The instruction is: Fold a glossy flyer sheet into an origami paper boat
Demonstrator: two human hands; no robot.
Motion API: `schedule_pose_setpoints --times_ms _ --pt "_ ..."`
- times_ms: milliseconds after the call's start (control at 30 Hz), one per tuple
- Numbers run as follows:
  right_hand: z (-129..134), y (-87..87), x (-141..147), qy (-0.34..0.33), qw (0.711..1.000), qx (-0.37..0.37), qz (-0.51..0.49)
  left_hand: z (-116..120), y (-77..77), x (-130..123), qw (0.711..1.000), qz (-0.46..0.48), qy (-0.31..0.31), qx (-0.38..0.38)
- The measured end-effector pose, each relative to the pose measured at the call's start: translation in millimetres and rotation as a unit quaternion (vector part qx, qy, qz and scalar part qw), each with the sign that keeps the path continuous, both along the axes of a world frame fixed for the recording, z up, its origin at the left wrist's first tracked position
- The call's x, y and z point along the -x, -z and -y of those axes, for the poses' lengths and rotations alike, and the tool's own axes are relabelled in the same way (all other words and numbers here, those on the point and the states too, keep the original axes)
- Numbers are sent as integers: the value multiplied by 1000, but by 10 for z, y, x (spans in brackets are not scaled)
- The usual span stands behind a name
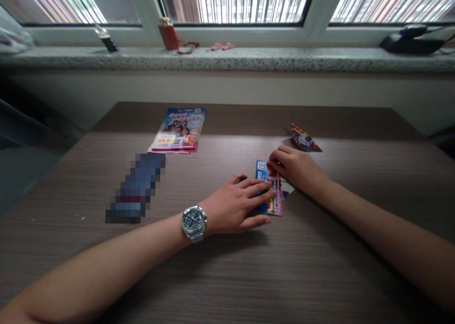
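Observation:
A partly folded, colourful flyer (262, 173) lies on the table with a QR code at its upper left corner. My left hand (234, 205), with a silver watch on the wrist, rests flat across it, fingers spread. At the flyer's upper right edge, my right hand (295, 166) has its fingers bent and pressed together on the paper. A pale triangular flap shows beneath that hand's palm; the fingertips partly hide the crease. Just beyond the right hand stands a small folded paper piece (303, 138), pointed and printed in similar colours.
A stack of flyers (181, 129) lies at the back left of the wooden table (227, 276). Nearer me is a pixelated dark-blue object (137, 189). On the stone windowsill (284, 60) are a red container (168, 35), a small dark-bottomed bottle (106, 40) and a black device (410, 43).

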State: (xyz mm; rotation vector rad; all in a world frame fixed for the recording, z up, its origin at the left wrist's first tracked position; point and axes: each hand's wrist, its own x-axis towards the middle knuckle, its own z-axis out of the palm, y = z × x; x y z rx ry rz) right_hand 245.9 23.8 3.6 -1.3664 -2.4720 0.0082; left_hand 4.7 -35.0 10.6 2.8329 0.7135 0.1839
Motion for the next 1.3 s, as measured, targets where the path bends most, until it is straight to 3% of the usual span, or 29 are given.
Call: schedule_pose_setpoints --times_ms 333,800,1133,1300 --pt "19 6 -22 -20 1000 -3 -21 -3 -7 -2 1000 3 -4 -12" --pt "302 -31 -35 -74 992 71 -67 -5 27 -17 1000 15 5 -20" --pt "-28 56 -22 -11 995 38 -88 -9 10 -12 1000 14 0 -16" --pt "-40 44 -11 -3 995 25 -94 -12 12 -12 1000 11 -2 -13"
